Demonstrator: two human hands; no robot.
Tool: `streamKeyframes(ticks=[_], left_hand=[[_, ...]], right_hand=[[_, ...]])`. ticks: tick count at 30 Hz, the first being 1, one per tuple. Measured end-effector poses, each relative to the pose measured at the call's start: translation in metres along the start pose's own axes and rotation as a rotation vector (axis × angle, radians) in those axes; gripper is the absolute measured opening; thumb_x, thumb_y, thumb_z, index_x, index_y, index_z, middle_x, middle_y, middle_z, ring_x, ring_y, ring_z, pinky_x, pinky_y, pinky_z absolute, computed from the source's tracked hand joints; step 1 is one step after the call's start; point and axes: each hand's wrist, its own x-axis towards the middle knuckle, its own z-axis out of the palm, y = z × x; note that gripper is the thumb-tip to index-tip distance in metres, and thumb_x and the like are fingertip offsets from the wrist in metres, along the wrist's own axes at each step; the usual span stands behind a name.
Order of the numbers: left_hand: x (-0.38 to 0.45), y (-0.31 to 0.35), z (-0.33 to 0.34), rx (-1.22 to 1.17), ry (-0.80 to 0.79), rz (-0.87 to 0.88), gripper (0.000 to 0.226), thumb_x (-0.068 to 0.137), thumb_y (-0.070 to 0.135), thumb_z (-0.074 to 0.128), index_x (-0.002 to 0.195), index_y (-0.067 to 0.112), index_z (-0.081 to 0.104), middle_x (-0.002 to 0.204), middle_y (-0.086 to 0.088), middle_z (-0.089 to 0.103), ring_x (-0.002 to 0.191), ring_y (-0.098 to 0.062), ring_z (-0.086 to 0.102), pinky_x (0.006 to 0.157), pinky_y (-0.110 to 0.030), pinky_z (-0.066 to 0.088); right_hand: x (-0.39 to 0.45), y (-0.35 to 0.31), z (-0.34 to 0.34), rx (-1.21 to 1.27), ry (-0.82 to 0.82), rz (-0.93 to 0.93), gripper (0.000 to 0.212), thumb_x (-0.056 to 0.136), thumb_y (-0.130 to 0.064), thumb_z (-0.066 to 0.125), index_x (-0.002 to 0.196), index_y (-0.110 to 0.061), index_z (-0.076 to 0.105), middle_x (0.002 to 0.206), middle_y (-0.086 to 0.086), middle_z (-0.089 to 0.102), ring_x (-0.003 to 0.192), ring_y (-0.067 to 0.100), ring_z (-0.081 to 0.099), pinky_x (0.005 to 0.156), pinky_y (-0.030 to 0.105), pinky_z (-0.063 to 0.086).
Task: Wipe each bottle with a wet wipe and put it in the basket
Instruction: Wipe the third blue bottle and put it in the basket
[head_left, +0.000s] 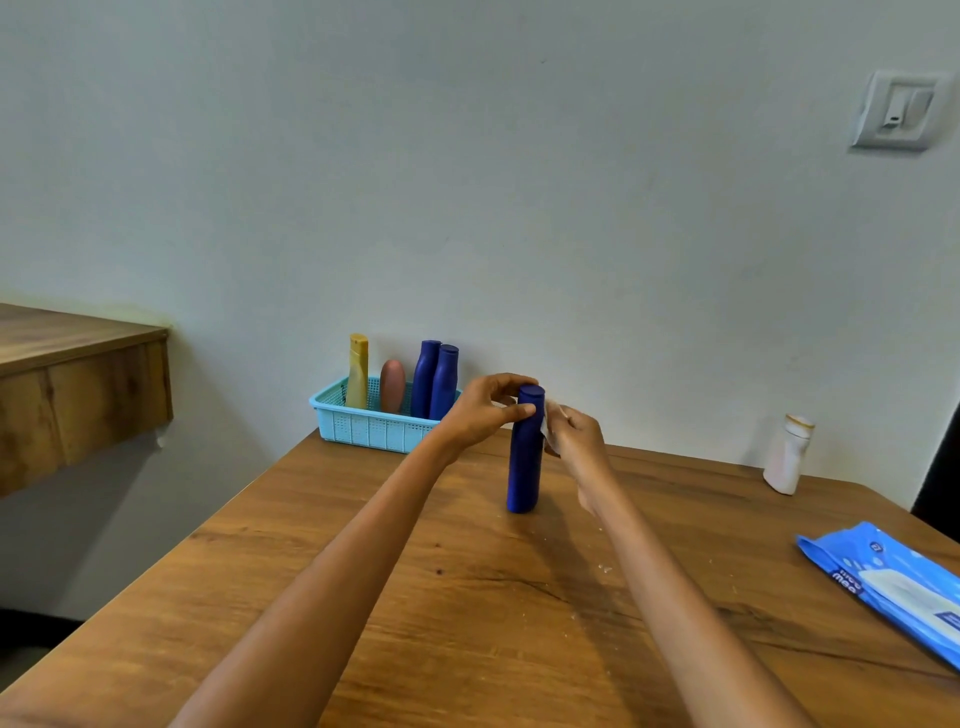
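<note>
left hand (485, 410) pinches blue bottle (524, 457) top | right hand (576, 434) seemingly holds wipe (548, 421)

You are in a home room, by the look of it. The wooden table (467, 597) stands against a plain painted wall (519, 182), with a domestic light switch (901, 110) high to the table's right. Left of the table a wooden cabinet top (78, 374) juts out. On the table sit toiletry bottles in a turquoise plastic basket (371, 427) and a blue wet-wipe pack (893, 584).
</note>
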Motion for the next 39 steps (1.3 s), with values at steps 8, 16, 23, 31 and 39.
streamKeyframes(ticks=[8, 16, 23, 31, 39], left_hand=[[-0.002, -0.001, -0.006, -0.081, -0.089, -0.009, 0.030, 0.089, 0.014, 0.061, 0.116, 0.026, 0.056, 0.116, 0.005, 0.061, 0.114, -0.015, 0.055, 0.097, -0.032, 0.047], [-0.001, -0.008, -0.007, -0.065, -0.073, -0.014, 0.030, 0.088, 0.022, 0.064, 0.117, 0.029, 0.057, 0.121, 0.007, 0.060, 0.121, -0.013, 0.050, 0.104, -0.035, 0.039], [-0.004, -0.005, -0.001, -0.085, 0.013, 0.019, 0.031, 0.089, 0.012, 0.062, 0.119, 0.014, 0.055, 0.108, 0.002, 0.063, 0.095, -0.007, 0.061, 0.079, -0.016, 0.052], [-0.003, -0.005, 0.000, -0.180, 0.068, 0.019, 0.027, 0.088, 0.014, 0.063, 0.113, 0.022, 0.057, 0.110, 0.002, 0.065, 0.105, -0.012, 0.061, 0.091, -0.025, 0.050], [-0.002, 0.001, -0.005, -0.399, 0.221, 0.016, 0.027, 0.086, 0.006, 0.063, 0.108, 0.022, 0.059, 0.103, 0.006, 0.067, 0.096, -0.008, 0.064, 0.078, -0.017, 0.052]], right_hand=[[-0.011, 0.014, -0.005, -0.187, -0.128, 0.320, 0.022, 0.098, -0.033, 0.046, 0.091, -0.016, 0.057, 0.085, 0.004, 0.061, 0.073, 0.014, 0.055, 0.061, 0.022, 0.043], [-0.004, -0.015, -0.001, 0.127, 0.013, 0.101, 0.027, 0.098, -0.029, 0.046, 0.111, -0.013, 0.063, 0.106, 0.003, 0.065, 0.100, 0.017, 0.059, 0.069, 0.022, 0.046], [-0.008, -0.011, 0.003, 0.177, 0.005, 0.154, 0.021, 0.098, -0.029, 0.046, 0.106, -0.015, 0.060, 0.107, 0.006, 0.064, 0.098, 0.018, 0.058, 0.073, 0.025, 0.046], [-0.006, -0.003, -0.005, 0.068, -0.023, 0.246, 0.022, 0.095, -0.036, 0.050, 0.095, -0.016, 0.061, 0.098, 0.004, 0.064, 0.092, 0.018, 0.057, 0.077, 0.028, 0.043], [-0.003, 0.025, -0.003, -0.019, -0.091, 0.320, 0.023, 0.090, -0.039, 0.057, 0.098, -0.018, 0.063, 0.103, 0.007, 0.066, 0.100, 0.024, 0.061, 0.098, 0.043, 0.047]])
